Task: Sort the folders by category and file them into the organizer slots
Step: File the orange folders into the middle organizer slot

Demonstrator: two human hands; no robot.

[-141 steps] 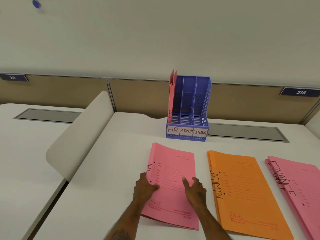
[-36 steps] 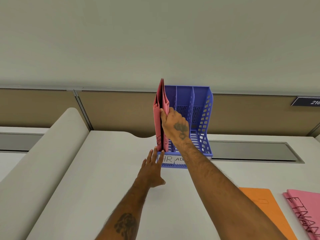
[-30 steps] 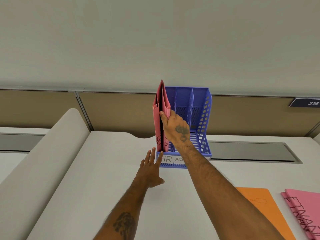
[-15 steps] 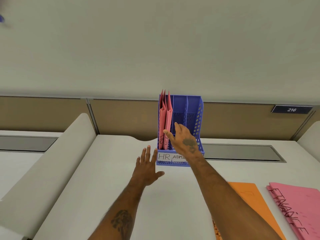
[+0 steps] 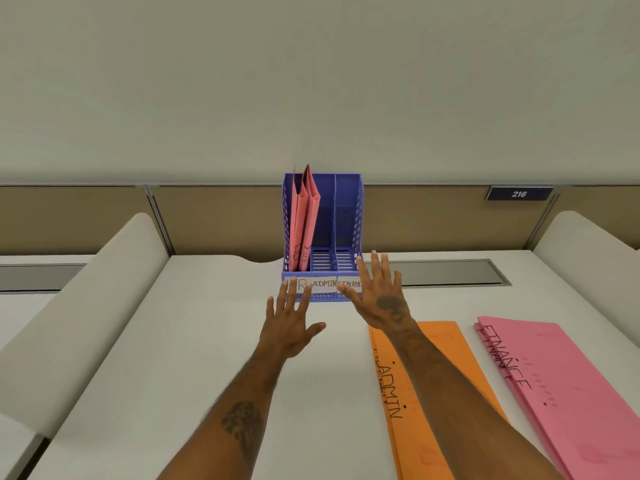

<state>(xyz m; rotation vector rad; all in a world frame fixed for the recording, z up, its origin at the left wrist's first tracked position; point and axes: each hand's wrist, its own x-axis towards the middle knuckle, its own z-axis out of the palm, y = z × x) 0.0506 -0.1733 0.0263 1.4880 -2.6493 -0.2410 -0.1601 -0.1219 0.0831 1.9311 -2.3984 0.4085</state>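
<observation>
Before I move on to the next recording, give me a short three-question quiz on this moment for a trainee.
1. True or false: the left hand and the right hand are both open and hold nothing.
2. Which slot of the blue plastic desk organizer holds the upright pink paper folders? A) left, B) middle, C) right.
3. What word is handwritten on the flat orange paper folder lying on the white desk?
Key: 1 true; 2 A; 3 ADMIN.
</observation>
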